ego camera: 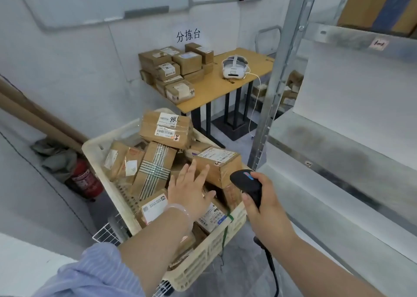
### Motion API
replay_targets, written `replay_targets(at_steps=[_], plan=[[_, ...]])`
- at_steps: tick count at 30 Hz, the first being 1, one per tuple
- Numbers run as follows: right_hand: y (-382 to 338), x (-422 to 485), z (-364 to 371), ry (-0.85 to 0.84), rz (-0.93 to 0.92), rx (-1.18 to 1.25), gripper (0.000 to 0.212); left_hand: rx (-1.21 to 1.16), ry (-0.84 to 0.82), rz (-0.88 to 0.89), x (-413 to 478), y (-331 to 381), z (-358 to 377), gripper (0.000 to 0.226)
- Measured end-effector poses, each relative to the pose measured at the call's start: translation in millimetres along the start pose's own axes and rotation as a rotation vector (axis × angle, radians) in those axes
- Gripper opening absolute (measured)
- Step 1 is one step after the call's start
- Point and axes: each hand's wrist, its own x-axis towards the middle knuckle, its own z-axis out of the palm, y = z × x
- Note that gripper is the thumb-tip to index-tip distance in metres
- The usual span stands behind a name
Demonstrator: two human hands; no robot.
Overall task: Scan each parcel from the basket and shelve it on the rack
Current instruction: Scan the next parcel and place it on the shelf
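Observation:
A cream plastic basket stands low in the middle, heaped with several brown cardboard parcels. My left hand hovers over the heap with fingers spread, its fingertips by a labelled parcel at the basket's right side. Whether it touches the parcel is unclear. My right hand grips a black handheld scanner with a cable trailing down, just right of the basket. The grey metal rack fills the right side, its near shelves bare.
A wooden table at the back carries stacked parcels and a white headset with a cable. A red fire extinguisher lies on the floor left of the basket. A white wire rack pokes out beneath the basket.

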Motion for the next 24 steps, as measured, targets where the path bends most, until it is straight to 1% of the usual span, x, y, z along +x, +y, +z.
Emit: replay_targets(at_steps=[1, 4, 7, 9, 11, 14, 16, 19, 24], plan=[[-1, 2, 7, -0.015, 0.007, 0.001, 0.048, -0.003, -0.019, -0.028, -3, -11, 3, 0.075], [-4, 7, 25, -0.063, 0.005, 0.002, 0.057, 0.005, -0.051, -0.094, -10, -42, 9, 0.075], [-6, 11, 40, -0.109, 0.018, 0.017, 0.053, -0.022, -0.080, -0.142, -19, -70, 12, 0.079], [-5, 13, 48, -0.121, 0.025, 0.032, 0.050, -0.069, -0.107, -0.162, -27, -84, 14, 0.080], [-5, 13, 55, -0.137, 0.012, 0.034, 0.053, -0.112, -0.132, -0.180, -36, -96, 16, 0.078], [-8, 14, 63, -0.172, -0.001, 0.037, 0.056, -0.186, -0.145, -0.270, -43, -111, 19, 0.072], [-9, 15, 67, -0.179, -0.006, 0.047, 0.056, -0.280, -0.179, -0.323, -42, -118, 20, 0.068], [-11, 13, 70, -0.186, -0.019, 0.053, 0.057, -0.388, -0.231, -0.317, -37, -123, 20, 0.062], [-12, 8, 72, -0.219, -0.004, 0.048, 0.058, -0.427, -0.217, -0.326, -30, -119, 15, 0.063]])
